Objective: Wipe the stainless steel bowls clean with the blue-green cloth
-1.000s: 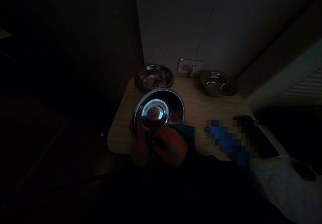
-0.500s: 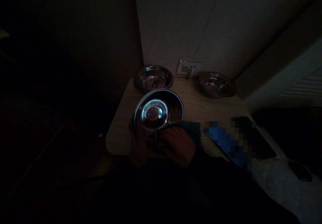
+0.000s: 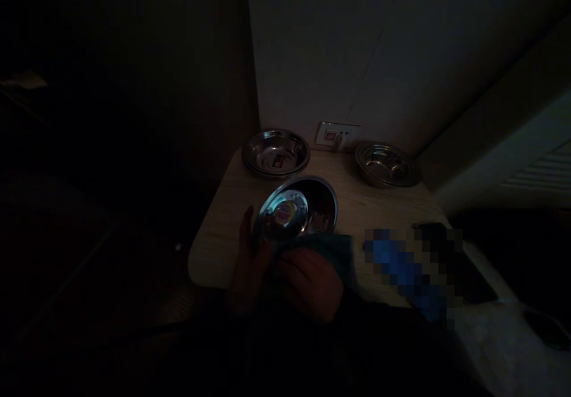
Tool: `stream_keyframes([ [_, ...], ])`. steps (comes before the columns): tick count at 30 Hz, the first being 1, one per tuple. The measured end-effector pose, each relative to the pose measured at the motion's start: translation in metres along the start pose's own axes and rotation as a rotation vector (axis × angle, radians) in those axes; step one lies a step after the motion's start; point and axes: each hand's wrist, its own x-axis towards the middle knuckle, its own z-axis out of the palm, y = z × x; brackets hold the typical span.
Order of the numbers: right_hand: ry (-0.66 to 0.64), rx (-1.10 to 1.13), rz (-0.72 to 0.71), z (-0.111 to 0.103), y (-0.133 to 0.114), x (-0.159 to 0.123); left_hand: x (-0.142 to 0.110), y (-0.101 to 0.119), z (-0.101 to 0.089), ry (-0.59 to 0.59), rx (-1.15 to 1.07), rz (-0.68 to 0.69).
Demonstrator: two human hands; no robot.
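A shiny stainless-steel bowl [image 3: 319, 206] with a round colourful label inside is tilted near the front of the small table. My left hand [image 3: 250, 266] is at its left side, thumb by the near rim and fingers stretched along the outside; darkness hides the exact contact. My right hand [image 3: 310, 281] is closed on a dark teal cloth [image 3: 336, 248], pressed against the near rim. Part of the cloth hangs out to the right of that hand.
Metal bowls [image 3: 276, 153] stand stacked at the table's back left, more nested bowls [image 3: 386, 165] at the back right. A wall socket [image 3: 338, 135] with a plug sits behind. A blurred blue item [image 3: 404, 272] and a dark flat object [image 3: 464, 272] lie right. The wooden tabletop [image 3: 214, 236] has a rounded front-left corner.
The bowl has turned and tilted a little, shifting right within the view. My left-hand fingers have straightened along its side. My right hand keeps the cloth at the rim. The view has tipped slightly upward.
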Motion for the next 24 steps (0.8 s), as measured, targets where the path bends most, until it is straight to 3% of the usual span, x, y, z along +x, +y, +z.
stream_keyframes([
  [3, 0.047, 0.059, 0.042, 0.003, -0.007, 0.005, -0.001, -0.001, 0.001, 0.016, 0.059, -0.006],
  [6, 0.058, 0.087, 0.017, 0.004, -0.009, 0.008, 0.001, -0.004, 0.002, 0.115, 0.12, 0.023],
  [10, -0.103, 0.047, -0.085, -0.002, 0.008, 0.003, 0.005, -0.009, 0.0, 0.282, 0.175, 0.02],
  [16, -0.283, -0.125, -0.238, -0.035, 0.054, -0.009, 0.002, -0.004, 0.005, 0.321, 0.194, 0.116],
  [18, -0.308, -0.119, -0.229, -0.034, 0.051, -0.007, -0.001, -0.005, 0.009, 0.343, 0.211, 0.11],
  [21, -0.248, -0.005, -0.125, -0.017, 0.028, -0.001, -0.004, -0.016, 0.011, 0.401, 0.228, 0.047],
  [24, -0.197, 0.097, -0.031, -0.003, 0.012, 0.002, -0.004, -0.032, 0.006, 0.332, 0.242, 0.046],
])
